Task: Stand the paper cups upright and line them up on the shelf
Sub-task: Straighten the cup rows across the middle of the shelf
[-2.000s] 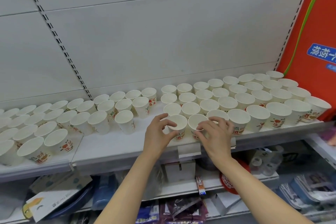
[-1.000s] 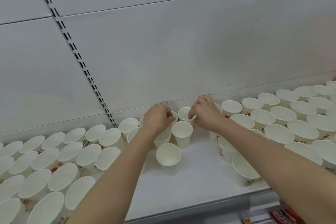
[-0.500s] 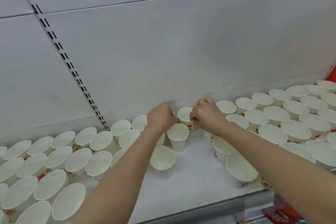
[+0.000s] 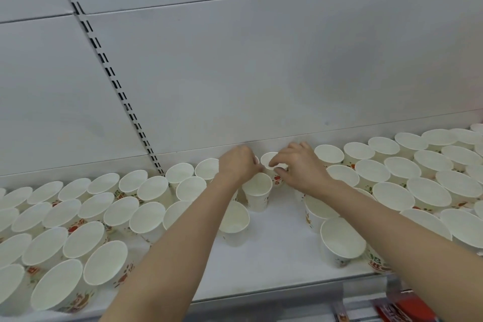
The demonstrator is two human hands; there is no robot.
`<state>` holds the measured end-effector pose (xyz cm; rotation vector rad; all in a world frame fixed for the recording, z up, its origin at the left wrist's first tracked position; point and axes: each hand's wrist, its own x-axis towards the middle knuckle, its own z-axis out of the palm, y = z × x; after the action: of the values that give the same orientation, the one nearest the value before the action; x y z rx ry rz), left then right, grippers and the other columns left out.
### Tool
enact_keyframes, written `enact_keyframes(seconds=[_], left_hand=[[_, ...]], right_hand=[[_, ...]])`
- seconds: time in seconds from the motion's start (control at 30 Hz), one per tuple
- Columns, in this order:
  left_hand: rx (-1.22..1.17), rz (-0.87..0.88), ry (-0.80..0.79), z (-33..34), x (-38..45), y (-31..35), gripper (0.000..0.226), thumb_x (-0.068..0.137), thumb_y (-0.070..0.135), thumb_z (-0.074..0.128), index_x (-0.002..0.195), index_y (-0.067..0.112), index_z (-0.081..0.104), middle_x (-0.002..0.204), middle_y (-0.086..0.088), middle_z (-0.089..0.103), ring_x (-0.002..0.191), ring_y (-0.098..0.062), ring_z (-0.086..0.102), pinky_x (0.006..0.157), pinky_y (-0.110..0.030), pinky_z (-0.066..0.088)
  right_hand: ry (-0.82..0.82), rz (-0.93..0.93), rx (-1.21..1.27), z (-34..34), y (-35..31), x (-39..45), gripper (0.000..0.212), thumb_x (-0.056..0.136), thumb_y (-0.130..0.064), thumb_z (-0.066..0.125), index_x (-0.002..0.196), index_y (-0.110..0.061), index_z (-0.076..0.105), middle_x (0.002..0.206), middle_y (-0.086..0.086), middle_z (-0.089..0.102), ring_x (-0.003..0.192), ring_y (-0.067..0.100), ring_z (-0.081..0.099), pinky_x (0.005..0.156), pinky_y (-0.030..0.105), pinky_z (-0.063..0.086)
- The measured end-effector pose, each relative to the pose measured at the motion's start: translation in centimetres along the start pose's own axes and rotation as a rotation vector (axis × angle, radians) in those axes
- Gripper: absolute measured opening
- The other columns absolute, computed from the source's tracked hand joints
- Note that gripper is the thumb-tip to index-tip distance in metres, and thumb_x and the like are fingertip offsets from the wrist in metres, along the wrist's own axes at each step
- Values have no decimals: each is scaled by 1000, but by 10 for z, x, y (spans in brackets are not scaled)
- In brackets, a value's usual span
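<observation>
Most of the work looked done: white paper cups with red-and-green prints stood upright in packed rows across the lower left (image 4: 86, 217) and the right (image 4: 407, 178) of the frame, on the white metal shelf (image 4: 274, 264). What remained, by my judgement, was the gap at centre, where only a few cups stood loosely apart, one at lower centre (image 4: 234, 219) and one just above it (image 4: 257, 192).

At the back of that gap, near the grey back panel (image 4: 261, 73), the small white paper cup being placed (image 4: 273, 165) stood with its mouth up and its long axis roughly vertical. The right hand (image 4: 300, 167) pinched its rim between thumb and fingertips. The left hand (image 4: 239, 165) was curled just left of it; whether it gripped a cup was probably hidden behind the knuckles, so I could not tell.
</observation>
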<state>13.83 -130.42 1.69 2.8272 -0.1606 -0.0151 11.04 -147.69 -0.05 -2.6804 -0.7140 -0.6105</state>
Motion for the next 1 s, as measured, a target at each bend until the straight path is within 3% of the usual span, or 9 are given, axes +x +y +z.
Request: enact_keyframes(seconds=[0.1,0.2,0.27,0.43,0.6,0.8,1.0], left_hand=[[-76,4,55,-7,-9,-11,29,80,42,66,64,18,65,65,2,63,70,-20,61,53,-26,37],[-96,-14,135,-17,-29,-36,17,83,40,67,79,26,74,77,9,70,79,-15,64,60,-26,44],[-84,-25,160,-20,-44,-47,17,81,43,70,78,27,73,77,10,70,77,-15,63,61,-27,47],[6,-98,7,-17,-65,-45,30,71,48,73,65,20,62,65,5,62,63,-16,56,51,-25,35],[50,-81,6,-13,-66,-37,12,71,30,71,64,23,63,70,4,64,76,-19,63,53,-24,36],[73,23,42,-9,-74,-16,8,74,28,70,72,20,70,75,2,69,75,-17,65,58,-27,45],[83,83,45,1,-86,-4,10,74,33,69,67,27,64,73,5,68,72,-17,63,48,-24,33]], right_hand=[[-4,-69,216,2,-12,-10,16,70,-20,73,86,-23,74,83,-9,71,80,21,54,74,31,38],[-113,-93,200,8,-19,-13,20,67,-27,79,86,-24,74,79,-9,70,83,19,51,74,29,37],[-132,-86,162,10,-23,-13,18,67,-25,79,83,-24,74,76,-7,69,82,20,51,72,30,35],[-150,-27,187,3,-28,-17,9,71,-17,73,75,-25,73,74,-8,68,82,17,52,76,37,42],[-90,63,258,-21,-20,-28,9,75,-12,73,76,-22,72,76,-10,68,79,10,47,72,26,32],[-111,57,180,-27,-14,-43,12,74,-12,70,72,-24,68,73,-13,65,77,11,49,74,34,40],[-97,-33,14,-22,-16,-46,15,67,-13,71,66,-24,62,64,-13,57,72,17,53,65,31,35]])
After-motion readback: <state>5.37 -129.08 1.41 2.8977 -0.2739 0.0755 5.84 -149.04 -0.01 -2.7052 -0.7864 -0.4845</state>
